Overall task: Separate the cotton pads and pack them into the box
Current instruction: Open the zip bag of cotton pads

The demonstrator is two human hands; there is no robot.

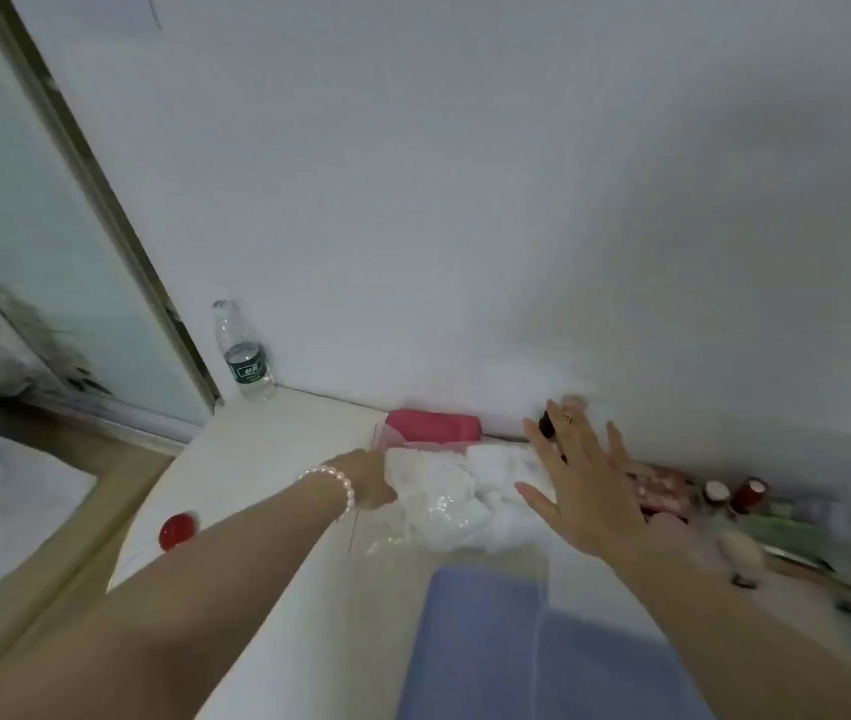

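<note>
The cotton pads (pixel 496 478) look soft, white and matt, heaped in a crinkled clear plastic wrapper (pixel 439 504) that glints glossy. The table (pixel 277 449) is a smooth pale surface with a faint sheen. A clear plastic bottle (pixel 244 353) carries a dark paper-like label. The pink box (pixel 433 426) looks matt. A pearl bracelet (pixel 337 485) shines softly, a red round thing (pixel 177 531) is glossy, and blue cloth (pixel 516 641) looks matt
</note>
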